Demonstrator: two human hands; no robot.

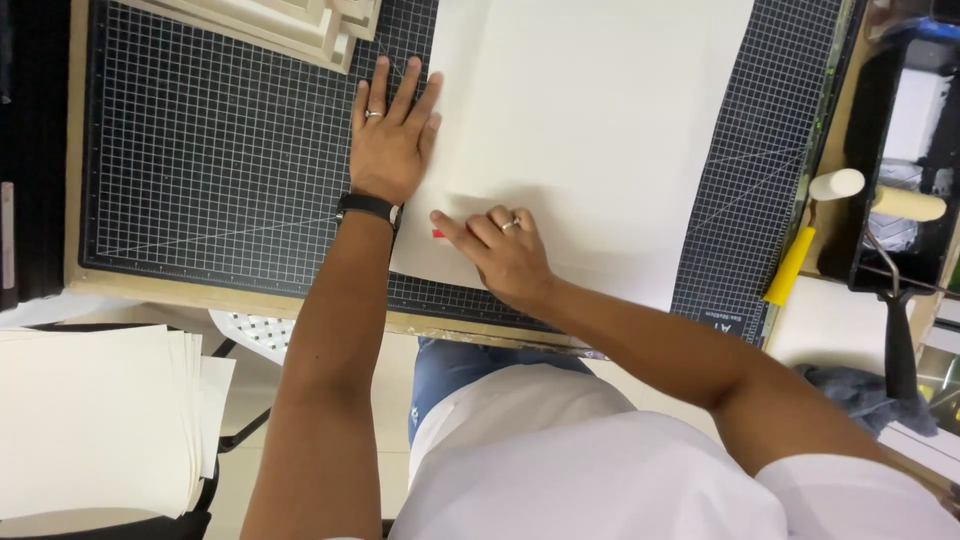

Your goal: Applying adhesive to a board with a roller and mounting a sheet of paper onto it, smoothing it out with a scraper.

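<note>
A stack of cream sheets (95, 420) rests at the far left, off the dark gridded cutting mat (220, 160). On the mat lies a large, smooth white sheet (600, 130). The left hand (392, 135) lies flat, fingers spread, pressing the sheet's left edge. The right hand (505, 255) is curled on the sheet's lower left part, pinching a small red tool (438, 233). A paint roller (880, 200) sits in a black tray (905, 160) at right.

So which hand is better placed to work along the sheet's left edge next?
Probably the right hand: it holds a small red tool at the left edge of the white sheet. The left hand lies flat, fingers spread, pinning that edge to the cutting mat.
</note>
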